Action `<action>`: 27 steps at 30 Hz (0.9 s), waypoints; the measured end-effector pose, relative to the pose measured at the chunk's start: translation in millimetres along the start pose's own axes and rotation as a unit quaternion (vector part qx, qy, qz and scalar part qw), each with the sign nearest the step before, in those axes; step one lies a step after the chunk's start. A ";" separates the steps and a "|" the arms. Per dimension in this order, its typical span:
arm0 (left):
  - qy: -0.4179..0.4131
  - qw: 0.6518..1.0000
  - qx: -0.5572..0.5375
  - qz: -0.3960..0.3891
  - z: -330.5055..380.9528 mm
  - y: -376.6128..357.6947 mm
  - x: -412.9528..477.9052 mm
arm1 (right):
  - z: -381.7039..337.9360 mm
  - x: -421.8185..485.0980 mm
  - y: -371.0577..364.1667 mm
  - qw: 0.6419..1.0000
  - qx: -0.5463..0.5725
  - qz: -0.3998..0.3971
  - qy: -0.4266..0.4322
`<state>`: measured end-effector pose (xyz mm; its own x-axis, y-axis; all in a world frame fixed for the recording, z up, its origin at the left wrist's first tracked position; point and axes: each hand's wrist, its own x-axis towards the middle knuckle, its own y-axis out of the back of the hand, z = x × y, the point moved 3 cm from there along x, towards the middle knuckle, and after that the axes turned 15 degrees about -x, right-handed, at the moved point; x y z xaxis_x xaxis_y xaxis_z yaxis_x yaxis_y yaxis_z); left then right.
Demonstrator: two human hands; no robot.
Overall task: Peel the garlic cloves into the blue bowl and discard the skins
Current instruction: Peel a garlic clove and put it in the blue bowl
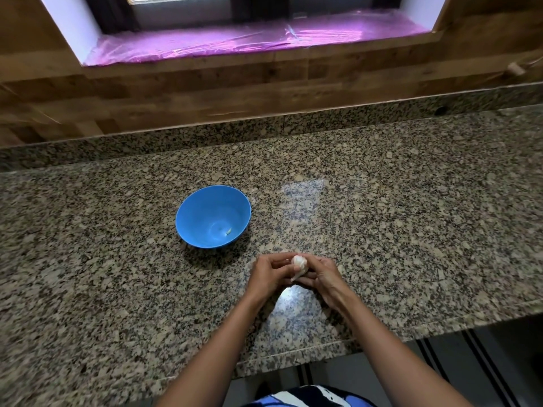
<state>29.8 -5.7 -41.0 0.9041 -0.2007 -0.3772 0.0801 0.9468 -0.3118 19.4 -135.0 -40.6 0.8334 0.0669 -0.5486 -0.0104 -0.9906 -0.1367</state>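
Note:
A white garlic bulb with papery skin is held between both hands just above the granite counter. My left hand grips it from the left with curled fingers. My right hand grips it from the right. A loose strip of skin hangs below the garlic. The blue bowl stands on the counter to the upper left of my hands, apart from them. One small pale clove lies inside it near the bottom.
The speckled granite counter stretches wide on both sides, with its front edge just under my forearms. A granite backsplash and wooden wall rise behind. A window sill covered in pink plastic sits above.

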 end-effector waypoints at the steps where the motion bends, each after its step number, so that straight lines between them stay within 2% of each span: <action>1: -0.002 1.000 0.006 -0.001 0.8 -0.4 0.4 | -0.7 -0.5 0.3 1.000 0.002 -0.006 0.002; 11: -0.028 0.997 0.067 0.014 1.7 0.1 4.9 | -5.3 -0.8 0.4 0.996 -0.080 -0.015 0.041; 15: -0.015 0.998 0.065 0.001 2.0 0.3 3.9 | 0.6 -1.5 2.2 0.999 -0.010 -0.024 0.019; 20: -0.008 1.000 -0.006 0.025 2.2 5.0 0.1 | 1.6 -2.8 4.7 0.991 0.118 -0.059 -0.030; 27: -0.038 0.998 0.029 0.030 6.5 1.0 6.2 | -2.1 -2.3 1.8 0.991 0.125 -0.013 -0.039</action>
<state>38.2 -4.4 -38.0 0.9372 -0.1247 -0.3257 0.0463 0.9701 -0.2383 18.6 -137.1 -37.8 0.7903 0.1097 -0.6028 -0.1347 -0.9286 -0.3457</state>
